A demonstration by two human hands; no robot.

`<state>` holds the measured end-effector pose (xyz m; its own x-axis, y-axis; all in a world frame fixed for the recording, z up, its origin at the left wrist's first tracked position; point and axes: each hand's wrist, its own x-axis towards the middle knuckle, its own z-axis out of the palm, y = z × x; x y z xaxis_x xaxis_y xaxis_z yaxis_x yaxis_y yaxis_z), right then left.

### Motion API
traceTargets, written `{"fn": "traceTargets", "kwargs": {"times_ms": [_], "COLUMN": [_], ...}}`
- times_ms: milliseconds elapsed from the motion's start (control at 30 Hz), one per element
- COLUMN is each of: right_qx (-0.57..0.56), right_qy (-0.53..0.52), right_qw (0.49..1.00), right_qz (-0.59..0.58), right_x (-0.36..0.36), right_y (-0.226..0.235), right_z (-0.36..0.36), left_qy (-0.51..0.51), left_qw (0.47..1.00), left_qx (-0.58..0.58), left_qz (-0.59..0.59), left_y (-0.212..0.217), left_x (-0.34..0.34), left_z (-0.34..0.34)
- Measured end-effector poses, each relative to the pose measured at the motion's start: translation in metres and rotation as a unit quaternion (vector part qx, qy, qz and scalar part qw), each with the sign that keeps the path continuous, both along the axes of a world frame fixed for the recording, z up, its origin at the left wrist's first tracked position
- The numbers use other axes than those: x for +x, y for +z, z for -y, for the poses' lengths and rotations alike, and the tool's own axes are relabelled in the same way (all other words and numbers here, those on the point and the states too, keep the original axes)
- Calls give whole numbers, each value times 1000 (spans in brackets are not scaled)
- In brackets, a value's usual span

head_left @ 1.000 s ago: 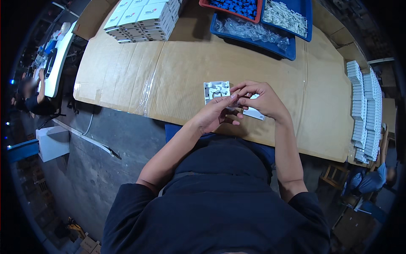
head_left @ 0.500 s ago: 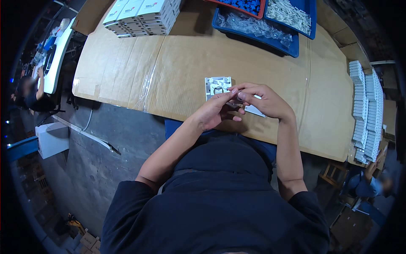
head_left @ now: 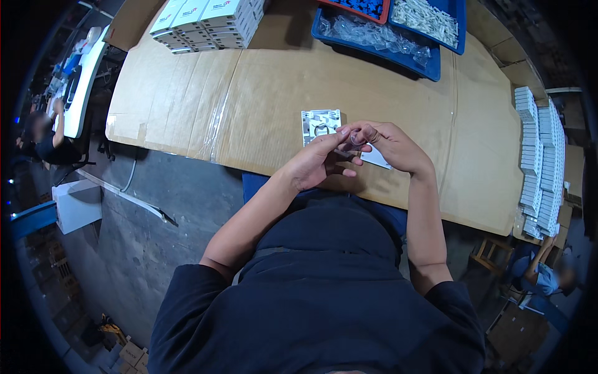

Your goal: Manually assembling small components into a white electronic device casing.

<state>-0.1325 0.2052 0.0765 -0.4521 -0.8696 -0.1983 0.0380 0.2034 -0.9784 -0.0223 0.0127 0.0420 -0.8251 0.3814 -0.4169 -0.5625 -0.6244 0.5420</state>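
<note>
My left hand [head_left: 314, 164] and my right hand [head_left: 400, 149] meet over the near part of the table. Between their fingertips is a small clear plastic piece [head_left: 356, 138], partly covered by the fingers. Both hands are closed on it, the left thumb and finger pinching from one side and the right fingers curled round the other. Just beyond the left hand lies a white plastic housing [head_left: 313, 118] with a round dark opening. A flat white plate [head_left: 377, 160] rests on the cardboard, partly hidden under my right hand.
Cardboard [head_left: 268, 93] covers the table. At the back stand stacked white boxed units [head_left: 215, 22], a blue tray of clear plastic parts [head_left: 430, 70], a red tray of blue parts [head_left: 386, 19] and a blue tray of white parts [head_left: 461, 37]. White stacks [head_left: 541, 162] line the right edge. Two people work nearby.
My right fingers have shifted and curled around the clear piece, whose shape shows more. The left hand has barely moved. The person at right has changed arm position.
</note>
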Motion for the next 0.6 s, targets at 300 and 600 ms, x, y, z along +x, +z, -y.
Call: {"fn": "traceTargets", "kwargs": {"times_ms": [300, 600], "right_qx": [63, 54], "right_qy": [12, 20], "right_qw": [998, 997], "right_qz": [21, 47], "right_x": [2, -2], "right_y": [11, 8], "right_z": [4, 5], "left_qy": [14, 25], "left_qw": [1000, 999], "left_qx": [13, 22], "left_qz": [1, 16], "left_y": [-5, -8], "left_x": [3, -1], "left_z": [0, -1]}}
